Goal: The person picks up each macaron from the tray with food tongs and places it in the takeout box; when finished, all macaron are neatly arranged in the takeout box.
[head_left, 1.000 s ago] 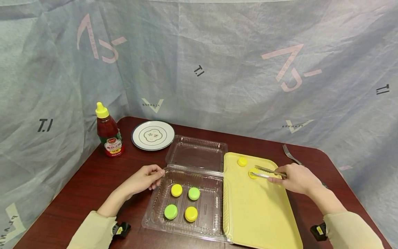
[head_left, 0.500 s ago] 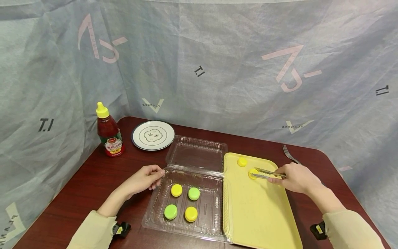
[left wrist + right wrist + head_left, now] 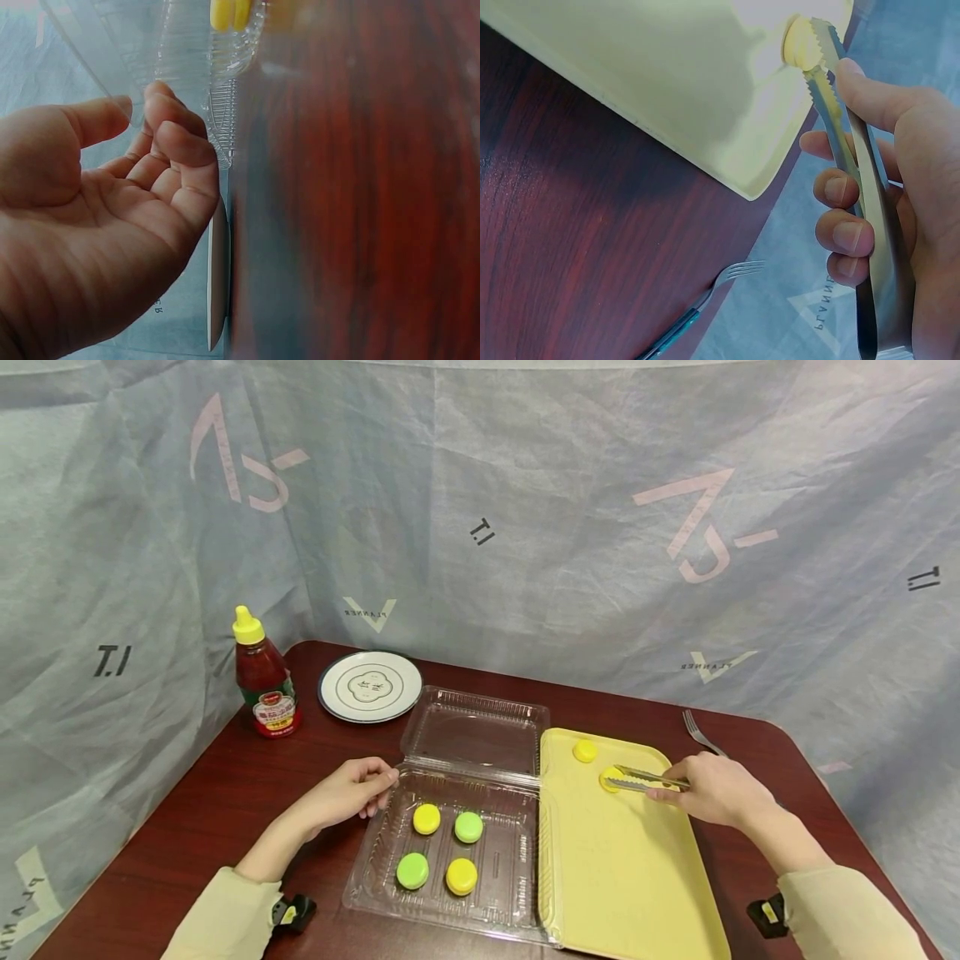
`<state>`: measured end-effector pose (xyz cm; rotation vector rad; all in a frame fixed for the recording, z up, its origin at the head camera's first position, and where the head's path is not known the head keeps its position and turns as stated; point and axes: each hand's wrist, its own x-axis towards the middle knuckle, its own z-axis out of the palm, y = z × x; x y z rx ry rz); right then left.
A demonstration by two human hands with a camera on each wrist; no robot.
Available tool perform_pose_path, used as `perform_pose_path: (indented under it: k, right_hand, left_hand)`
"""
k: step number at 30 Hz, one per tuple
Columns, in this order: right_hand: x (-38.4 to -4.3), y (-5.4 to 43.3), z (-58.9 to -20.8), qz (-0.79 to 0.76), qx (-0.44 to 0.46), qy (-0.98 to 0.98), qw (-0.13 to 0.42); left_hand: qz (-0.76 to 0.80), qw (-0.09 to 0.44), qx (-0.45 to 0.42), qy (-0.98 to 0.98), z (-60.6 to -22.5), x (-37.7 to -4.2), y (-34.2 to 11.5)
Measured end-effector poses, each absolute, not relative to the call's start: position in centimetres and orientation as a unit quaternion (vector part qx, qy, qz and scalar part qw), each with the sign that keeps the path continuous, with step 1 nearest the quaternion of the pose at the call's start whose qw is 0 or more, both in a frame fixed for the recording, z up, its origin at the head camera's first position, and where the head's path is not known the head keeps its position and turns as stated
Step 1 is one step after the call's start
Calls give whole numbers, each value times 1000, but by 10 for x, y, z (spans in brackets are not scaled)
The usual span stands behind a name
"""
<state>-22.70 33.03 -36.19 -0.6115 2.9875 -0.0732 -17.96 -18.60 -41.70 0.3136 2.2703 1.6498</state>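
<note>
My right hand (image 3: 716,787) grips metal tongs (image 3: 870,180), fingers and thumb wrapped around both arms. The serrated ends reach a yellow macaron (image 3: 611,778) on the yellow tray (image 3: 630,877), one arm on each side of it in the head view. Behind it on the tray lies another yellow macaron (image 3: 585,750). At the left, my left hand (image 3: 352,792) pinches the rim of a clear plastic container (image 3: 360,885) between thumb and fingers. Inside the container sit two yellow macarons (image 3: 461,877) and two green macarons (image 3: 412,871), spaced apart.
The container's lid (image 3: 476,731) lies folded back. A white plate (image 3: 370,687) with a blue rim and a ketchup bottle (image 3: 266,681) stand at the back left. To the right of the tray, a fork (image 3: 703,732) lies partly behind the right hand. A grey curtain (image 3: 480,568) encloses the table.
The tongs' ends have drawn slightly closer together around the yellow macaron. My left hand and the container have stayed in place.
</note>
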Motion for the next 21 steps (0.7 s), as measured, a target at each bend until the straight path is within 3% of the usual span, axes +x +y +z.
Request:
perform_pose_path:
  k: [21]
  right_hand:
    - [-223,329,-349,-26,-212,977,24]
  left_hand:
    - [574,148,107,798,-413,-178,-185]
